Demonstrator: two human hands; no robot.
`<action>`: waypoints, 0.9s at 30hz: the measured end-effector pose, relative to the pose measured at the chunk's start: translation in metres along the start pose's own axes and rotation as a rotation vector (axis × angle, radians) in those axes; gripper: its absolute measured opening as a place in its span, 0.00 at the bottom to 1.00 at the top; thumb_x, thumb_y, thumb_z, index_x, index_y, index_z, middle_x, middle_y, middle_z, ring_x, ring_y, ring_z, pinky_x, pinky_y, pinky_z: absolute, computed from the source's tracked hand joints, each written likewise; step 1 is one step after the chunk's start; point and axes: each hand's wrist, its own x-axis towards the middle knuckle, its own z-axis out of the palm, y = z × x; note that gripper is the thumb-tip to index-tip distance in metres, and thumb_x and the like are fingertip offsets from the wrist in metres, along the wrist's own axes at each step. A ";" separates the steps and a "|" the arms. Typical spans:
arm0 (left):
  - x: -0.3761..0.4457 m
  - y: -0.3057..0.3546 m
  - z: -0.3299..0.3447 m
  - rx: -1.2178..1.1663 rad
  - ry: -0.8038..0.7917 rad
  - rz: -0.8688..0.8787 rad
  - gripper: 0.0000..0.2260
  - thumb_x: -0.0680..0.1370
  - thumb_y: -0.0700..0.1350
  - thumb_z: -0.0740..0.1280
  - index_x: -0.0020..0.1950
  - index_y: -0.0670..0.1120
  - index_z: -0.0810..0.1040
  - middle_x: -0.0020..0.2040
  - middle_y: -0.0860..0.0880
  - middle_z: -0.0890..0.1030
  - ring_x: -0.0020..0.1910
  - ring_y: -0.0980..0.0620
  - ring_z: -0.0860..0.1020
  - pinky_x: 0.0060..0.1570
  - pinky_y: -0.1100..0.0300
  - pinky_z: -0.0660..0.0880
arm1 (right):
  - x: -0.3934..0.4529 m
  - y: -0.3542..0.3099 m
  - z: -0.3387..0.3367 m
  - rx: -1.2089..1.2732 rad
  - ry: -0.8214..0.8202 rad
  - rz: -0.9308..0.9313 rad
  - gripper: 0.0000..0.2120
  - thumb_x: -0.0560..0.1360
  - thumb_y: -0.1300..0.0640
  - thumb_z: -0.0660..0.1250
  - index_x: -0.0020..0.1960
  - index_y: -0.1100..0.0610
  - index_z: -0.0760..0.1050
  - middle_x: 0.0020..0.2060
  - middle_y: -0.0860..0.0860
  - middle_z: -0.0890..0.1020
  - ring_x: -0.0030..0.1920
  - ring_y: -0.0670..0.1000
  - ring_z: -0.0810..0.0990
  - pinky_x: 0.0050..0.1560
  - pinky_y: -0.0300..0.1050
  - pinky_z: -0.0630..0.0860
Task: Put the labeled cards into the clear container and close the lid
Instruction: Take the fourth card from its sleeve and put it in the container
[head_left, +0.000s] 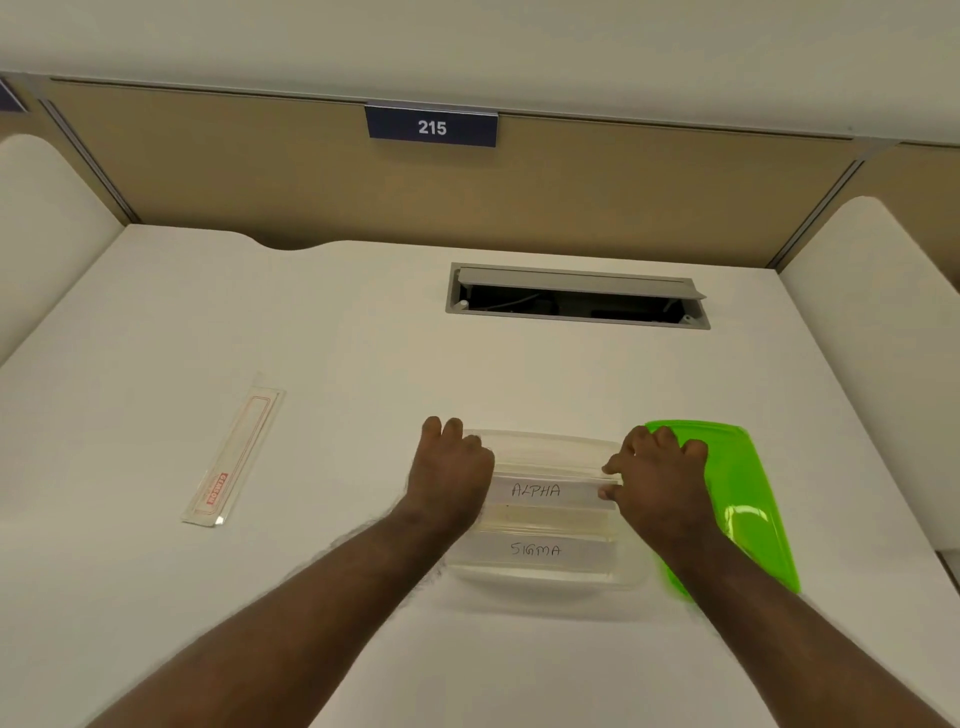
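Near the desk's (156, 597) front edge, the one clear container (545, 571) held two cards, ALPHA (540, 491) and SIGMA (537, 551). Your left hand (449, 467) curled over its left rim; your right hand (657, 475) pinched the ALPHA card's end. One green lid (743, 499) lay just right.

Bright even overhead light, soft shadows, glare on the green lid (743, 519), wide-angle bending at edges

Gripping ALPHA card (540, 491) between left hand (451, 470) and right hand (657, 475), inside container (545, 577); SIGMA card (537, 550) nearer, green lid (737, 499) just right.
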 end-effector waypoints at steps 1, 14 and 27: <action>0.000 0.002 0.000 0.018 0.020 0.003 0.06 0.63 0.37 0.70 0.31 0.48 0.76 0.29 0.52 0.76 0.38 0.47 0.75 0.44 0.55 0.67 | 0.001 -0.002 0.001 -0.030 -0.015 -0.004 0.12 0.63 0.41 0.75 0.42 0.45 0.83 0.45 0.49 0.79 0.47 0.56 0.75 0.46 0.52 0.61; 0.010 0.016 0.015 0.027 -0.054 -0.032 0.08 0.73 0.34 0.60 0.43 0.45 0.77 0.44 0.47 0.81 0.48 0.45 0.69 0.56 0.54 0.60 | 0.001 -0.031 -0.002 -0.250 -0.111 -0.093 0.09 0.74 0.54 0.63 0.50 0.52 0.81 0.55 0.55 0.73 0.60 0.60 0.68 0.58 0.60 0.61; -0.003 0.008 0.007 -0.067 0.183 -0.066 0.03 0.70 0.44 0.68 0.41 0.47 0.80 0.41 0.49 0.80 0.44 0.44 0.75 0.49 0.50 0.67 | 0.004 -0.033 -0.008 -0.090 0.144 -0.106 0.13 0.66 0.42 0.72 0.44 0.49 0.82 0.41 0.51 0.78 0.43 0.57 0.74 0.45 0.53 0.62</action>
